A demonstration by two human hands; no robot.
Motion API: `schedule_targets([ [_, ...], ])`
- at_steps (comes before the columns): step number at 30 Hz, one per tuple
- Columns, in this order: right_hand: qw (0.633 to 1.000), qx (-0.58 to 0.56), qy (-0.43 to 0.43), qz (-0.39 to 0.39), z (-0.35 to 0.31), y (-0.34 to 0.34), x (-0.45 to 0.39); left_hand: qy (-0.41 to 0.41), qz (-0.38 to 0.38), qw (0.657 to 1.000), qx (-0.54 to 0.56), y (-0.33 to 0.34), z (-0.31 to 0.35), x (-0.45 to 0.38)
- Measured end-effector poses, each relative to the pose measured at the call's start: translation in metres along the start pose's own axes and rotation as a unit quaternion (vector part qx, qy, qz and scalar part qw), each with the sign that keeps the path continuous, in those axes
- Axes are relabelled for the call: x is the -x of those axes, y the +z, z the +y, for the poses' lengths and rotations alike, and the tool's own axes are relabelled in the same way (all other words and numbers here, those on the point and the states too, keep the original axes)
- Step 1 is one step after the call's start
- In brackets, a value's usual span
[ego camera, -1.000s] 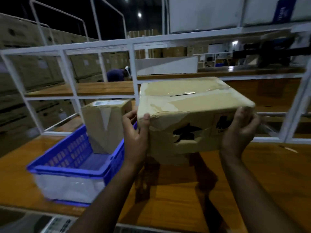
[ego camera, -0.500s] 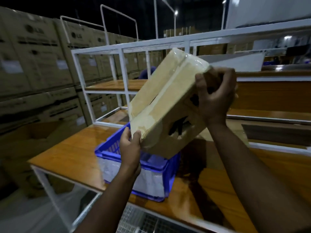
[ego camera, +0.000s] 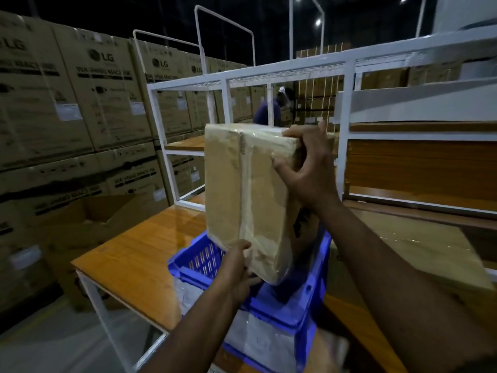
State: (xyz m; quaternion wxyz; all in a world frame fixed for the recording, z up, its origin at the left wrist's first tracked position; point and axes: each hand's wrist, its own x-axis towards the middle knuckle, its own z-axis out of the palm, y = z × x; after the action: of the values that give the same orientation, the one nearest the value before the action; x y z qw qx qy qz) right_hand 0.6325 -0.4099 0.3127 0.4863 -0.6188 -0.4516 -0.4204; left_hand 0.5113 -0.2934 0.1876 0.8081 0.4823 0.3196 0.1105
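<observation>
A taped, dented cardboard box (ego camera: 242,195) stands on end above the blue plastic basket (ego camera: 309,300), its lower end dipping inside the basket's rim. My right hand (ego camera: 306,168) grips the box's upper right corner, fingers curled over the top edge. My left hand (ego camera: 236,267) holds the box's bottom near edge from below. The basket sits on the wooden table (ego camera: 134,262). What lies inside the basket is hidden by the box.
A white metal rack (ego camera: 226,98) with wooden shelves rises behind the table. Stacked large cartons (ego camera: 80,103) fill the left. A flat wrapped package (ego camera: 419,254) lies on the table at right. A person in dark blue (ego camera: 269,109) stands beyond the rack.
The box has turned from flat to tilted to nearly upright and dropped toward the basket. My view swung left, and both hands kept their hold.
</observation>
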Motion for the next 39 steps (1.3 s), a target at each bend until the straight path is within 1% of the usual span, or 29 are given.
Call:
schedule_targets([
  [2, 1.0, -0.014, 0.009, -0.022, 0.014, 0.01, 0.002, -0.057, -0.05, 0.996, 0.037, 0.008, 0.006, -0.009],
  [4, 0.998, -0.042, 0.016, -0.053, 0.027, 0.017, 0.005, -0.073, -0.076, 0.991, 0.08, 0.017, 0.005, -0.021],
  [7, 0.991, -0.085, 0.033, -0.096, 0.046, 0.023, 0.014, -0.086, -0.045, 0.986, 0.139, 0.031, -0.002, -0.039],
  [10, 0.985, -0.105, 0.06, -0.121, 0.062, 0.023, 0.026, -0.084, 0.014, 0.985, 0.15, 0.04, -0.01, -0.053],
  [12, 0.985, -0.1, 0.067, -0.123, 0.068, 0.025, 0.034, -0.093, 0.024, 0.985, 0.145, 0.042, -0.011, -0.063],
  [15, 0.987, -0.07, 0.067, -0.128, 0.066, 0.033, 0.041, -0.131, 0.025, 0.984, 0.117, 0.045, -0.003, -0.073],
  [17, 0.989, -0.042, 0.076, -0.118, 0.061, 0.039, 0.048, -0.143, 0.023, 0.983, 0.111, 0.047, 0.001, -0.073],
  [19, 0.991, -0.012, 0.089, -0.099, 0.059, 0.044, 0.061, -0.116, 0.015, 0.986, 0.118, 0.044, 0.004, -0.074],
  [22, 0.989, 0.015, 0.105, -0.106, 0.058, 0.051, 0.091, -0.09, -0.01, 0.988, 0.128, 0.037, 0.012, -0.076],
  [26, 0.984, 0.047, 0.14, -0.102, 0.053, 0.055, 0.109, -0.116, -0.035, 0.991, 0.063, 0.023, 0.021, -0.08],
  [28, 0.983, 0.057, 0.147, -0.097, 0.046, 0.056, 0.107, -0.139, -0.048, 0.988, 0.038, 0.015, 0.021, -0.083],
  [30, 0.981, 0.092, 0.148, -0.09, 0.038, 0.057, 0.104, -0.152, -0.054, 0.987, 0.014, 0.008, 0.019, -0.086],
  [32, 0.974, 0.149, 0.146, -0.087, 0.03, 0.059, 0.102, -0.142, -0.056, 0.988, -0.008, 0.003, 0.019, -0.085],
  [34, 0.961, 0.213, 0.137, -0.108, 0.021, 0.062, 0.1, -0.113, -0.057, 0.992, -0.019, -0.001, 0.021, -0.077],
  [37, 0.942, 0.279, 0.104, -0.153, 0.007, 0.069, 0.101, -0.023, -0.065, 0.998, -0.016, -0.007, 0.026, -0.069],
  [39, 0.944, 0.272, 0.089, -0.167, -0.003, 0.074, 0.102, 0.069, -0.054, 0.995, -0.048, -0.012, 0.027, -0.069],
])
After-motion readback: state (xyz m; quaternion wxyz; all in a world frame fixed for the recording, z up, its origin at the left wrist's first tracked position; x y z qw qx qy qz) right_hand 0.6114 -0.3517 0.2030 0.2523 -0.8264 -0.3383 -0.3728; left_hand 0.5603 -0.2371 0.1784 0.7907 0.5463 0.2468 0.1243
